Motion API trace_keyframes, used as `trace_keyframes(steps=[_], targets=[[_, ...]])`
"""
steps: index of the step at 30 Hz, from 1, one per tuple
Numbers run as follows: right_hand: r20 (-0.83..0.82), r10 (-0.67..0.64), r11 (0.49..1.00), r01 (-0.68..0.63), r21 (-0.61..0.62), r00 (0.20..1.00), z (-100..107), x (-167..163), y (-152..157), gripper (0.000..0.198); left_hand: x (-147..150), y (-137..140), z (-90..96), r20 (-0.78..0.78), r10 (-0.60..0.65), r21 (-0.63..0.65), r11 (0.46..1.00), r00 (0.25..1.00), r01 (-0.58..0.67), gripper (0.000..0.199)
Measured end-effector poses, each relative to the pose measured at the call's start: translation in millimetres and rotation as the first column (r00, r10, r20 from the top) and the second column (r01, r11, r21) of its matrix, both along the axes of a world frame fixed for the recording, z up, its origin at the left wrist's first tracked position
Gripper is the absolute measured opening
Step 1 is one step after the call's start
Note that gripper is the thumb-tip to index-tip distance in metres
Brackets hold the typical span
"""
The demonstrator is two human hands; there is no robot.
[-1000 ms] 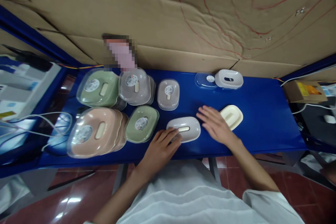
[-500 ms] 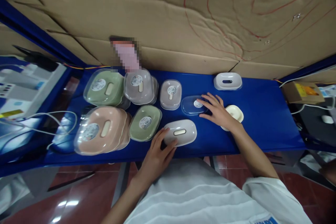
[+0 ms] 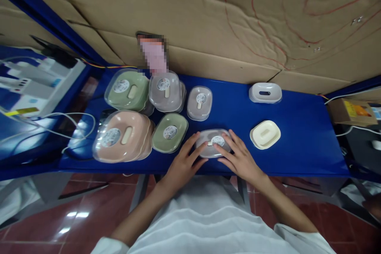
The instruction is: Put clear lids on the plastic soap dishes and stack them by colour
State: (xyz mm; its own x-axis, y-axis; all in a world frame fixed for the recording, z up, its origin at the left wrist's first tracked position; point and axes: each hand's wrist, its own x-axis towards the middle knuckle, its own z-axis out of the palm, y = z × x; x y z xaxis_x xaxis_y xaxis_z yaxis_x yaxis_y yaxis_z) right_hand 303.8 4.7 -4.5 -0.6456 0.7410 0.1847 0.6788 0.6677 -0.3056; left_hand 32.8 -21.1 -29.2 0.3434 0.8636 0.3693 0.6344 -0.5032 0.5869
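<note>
On the blue table's front edge, a grey soap box [image 3: 204, 151] lies beneath its clear lid [image 3: 225, 134], which carries a round white label. My left hand [image 3: 186, 162] grips the box's left end, fingers bent over the rim. Against the right end my right hand [image 3: 241, 158] presses on the lid, its fingertips close to the label. Just left of my left hand sits a green lidded box [image 3: 170, 141]. A cream oval tray [image 3: 266, 135] lies apart, right of my right hand. Some of the held box's rim is hidden under my fingers.
Pink lidded boxes [image 3: 122, 135], green ones [image 3: 127, 91] and grey ones [image 3: 165, 95] are stacked at the left. Behind the held box stands another small grey box [image 3: 200, 103]. A pale slotted dish [image 3: 266, 92] sits at the back right. Cardboard [image 3: 208, 27] walls the rear.
The clear lid has moved left from the table onto the grey box, carried by my right hand. My left hand stays at the box. The whole view has shifted slightly.
</note>
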Motion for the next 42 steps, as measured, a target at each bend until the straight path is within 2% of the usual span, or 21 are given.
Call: trace_keyframes(steps=[6, 17, 24, 26, 29, 32, 36, 42], targets=[[-0.056, 0.013, 0.997, -0.008, 0.075, 0.998, -14, 2, 1, 0.085, -2, -1, -2.8, -0.052, -0.018, 0.068, 0.997, 0.998, 0.022, 0.065], [-0.188, 0.059, 0.997, -0.066, -0.031, 0.98, -14, 17, 16, 0.082, 4, 2, -3.3, -0.002, -0.012, 0.095, 0.995, 1.0, 0.012, 0.067], [-0.133, 0.067, 0.99, -0.05, 0.132, 0.989, -22, 17, 8, 0.085, 4, 1, 1.4, -0.019, -0.038, 0.041, 0.998, 0.999, 0.039, 0.062], [-0.142, 0.059, 0.989, -0.038, 0.146, 0.988, -23, 18, 9, 0.083, 5, 3, 1.8, -0.022, -0.033, 0.005, 0.999, 0.999, 0.033, 0.062], [-0.201, 0.026, 0.995, -0.005, 0.104, 0.979, -23, 22, 10, 0.079, 6, 4, 0.9, -0.035, -0.026, -0.037, 0.999, 0.999, 0.025, 0.063], [-0.184, 0.043, 0.996, -0.028, 0.082, 0.982, -21, 25, 10, 0.081, 6, 5, -0.3, -0.025, -0.033, -0.04, 0.999, 0.999, 0.032, 0.061], [-0.113, 0.091, 0.987, -0.075, 0.14, 0.989, -21, 26, 5, 0.091, 7, 4, -1.3, 0.005, -0.027, -0.01, 1.0, 1.0, 0.027, 0.052], [-0.092, 0.038, 0.964, -0.013, 0.266, 0.995, -25, 21, -6, 0.091, 6, 7, -4.0, 0.031, -0.049, -0.031, 0.998, 0.998, 0.05, 0.05]])
